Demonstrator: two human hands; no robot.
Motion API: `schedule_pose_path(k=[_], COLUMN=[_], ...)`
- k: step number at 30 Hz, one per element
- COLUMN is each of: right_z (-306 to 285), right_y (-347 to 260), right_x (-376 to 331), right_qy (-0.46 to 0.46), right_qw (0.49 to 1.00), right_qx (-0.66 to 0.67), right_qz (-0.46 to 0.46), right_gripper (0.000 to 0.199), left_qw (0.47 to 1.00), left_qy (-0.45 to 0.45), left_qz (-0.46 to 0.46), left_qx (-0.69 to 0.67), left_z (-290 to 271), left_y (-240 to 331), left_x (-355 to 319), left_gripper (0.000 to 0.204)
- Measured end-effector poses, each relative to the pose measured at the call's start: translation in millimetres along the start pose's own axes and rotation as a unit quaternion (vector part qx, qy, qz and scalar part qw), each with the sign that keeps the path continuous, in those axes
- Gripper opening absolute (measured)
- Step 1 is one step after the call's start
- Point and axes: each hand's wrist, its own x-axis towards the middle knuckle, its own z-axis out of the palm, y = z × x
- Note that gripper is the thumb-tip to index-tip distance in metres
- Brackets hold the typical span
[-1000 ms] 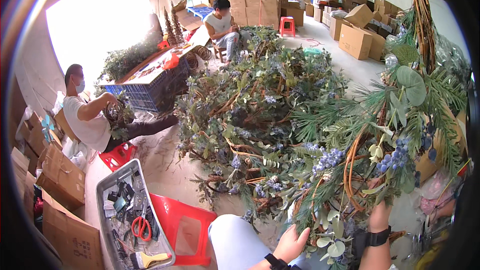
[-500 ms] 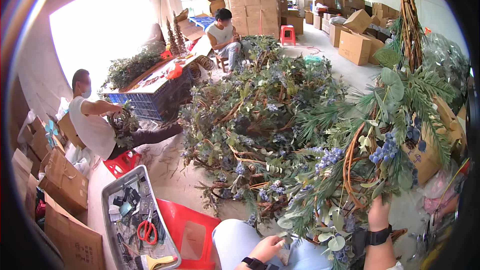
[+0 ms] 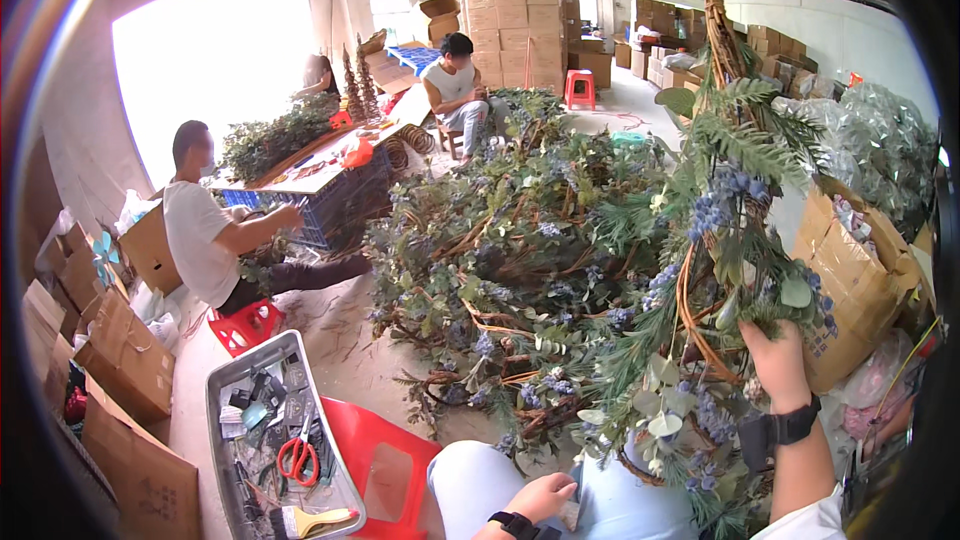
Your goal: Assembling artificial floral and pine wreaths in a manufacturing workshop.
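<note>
My right hand (image 3: 778, 365) is raised at the right, its fingers closed round the edge of a twig wreath (image 3: 690, 315) dressed with pine sprigs, eucalyptus leaves and blue berries. The wreath hangs tilted over my right leg, and its leaves cover part of the fingers. Low in the middle, my left hand (image 3: 545, 495) rests over my lap with fingers curled together. A small greyish piece shows at its fingertips, too small to name. Just beyond my knees rises a big heap of similar wreaths (image 3: 520, 270).
Left of my knees, a grey tray (image 3: 212, 430) holds red-handled scissors (image 3: 299, 455), a brush (image 3: 312, 520) and small tags, beside a red stool (image 3: 375, 450). Cardboard boxes (image 3: 125, 355) line the left; an open carton (image 3: 850, 280) stands right. Co-workers sit beyond, one near left (image 3: 200, 240).
My right hand has lifted the wreath edge, and the wreath has turned, its top shifting left. My left hand has moved slightly right. The near-left co-worker's forearm has extended forward.
</note>
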Motion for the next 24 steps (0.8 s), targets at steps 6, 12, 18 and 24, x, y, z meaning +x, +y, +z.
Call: schedule_pose_path(k=[6,12,18,24], right_z=[37,70,82,94], right_y=[-10,-32,-29,-40], right_x=[59,90,68,51], right_qy=[-0.080,-0.102,-0.045,-0.030], right_qw=[0.995,0.969,0.968,0.974], right_qx=[-0.060,-0.224,-0.247,-0.208], right_qz=[0.027,0.017,0.010,-0.086], right_gripper=[0.040,0.057,0.056,0.055], left_qw=[0.997,0.958,0.822,0.849], left_qy=[0.072,0.235,0.358,0.193], left_qz=[0.018,0.125,0.418,0.462], left_qx=[0.013,-0.109,0.144,0.172], left_z=[-3,-19,-54,-52], left_y=[2,17,107,166], left_x=[4,-4,-32,-3], left_gripper=[0.035,0.020,0.038,0.069])
